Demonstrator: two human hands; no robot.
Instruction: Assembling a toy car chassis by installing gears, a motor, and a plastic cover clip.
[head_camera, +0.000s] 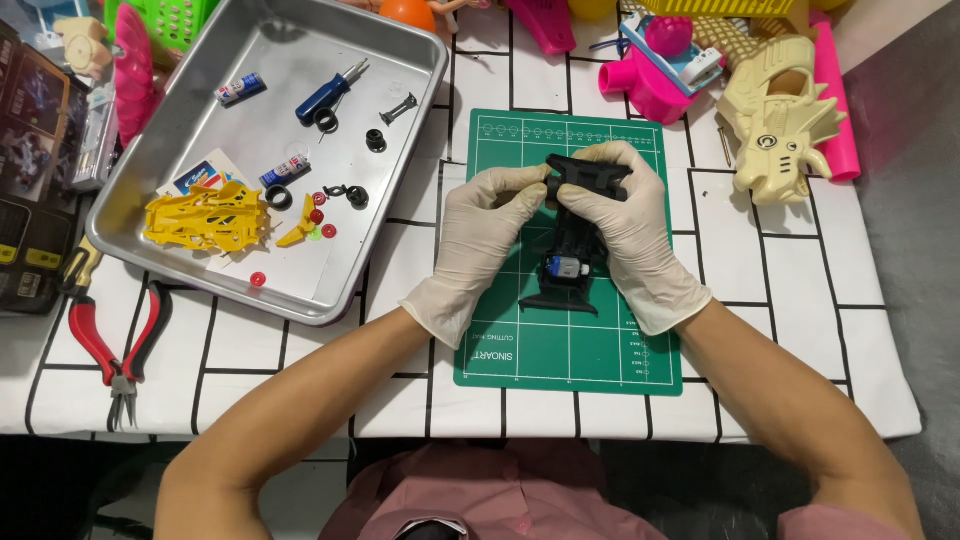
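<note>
Two gloved hands meet over a green cutting mat (600, 350), both forearms angling in from the near table edge. The left hand (478, 240) pinches its fingertips (528, 183) shut on the far end of a black toy car chassis (577, 245); the right hand (630, 230) wraps fingers over the same end, clamped. Bare mat lies nearward of the fingers. Left of them sits a metal tray (190, 100) holding yellow parts (205, 218); red pliers (115, 345) lie beyond it. A cream toy (780, 120) crowds the right.
</note>
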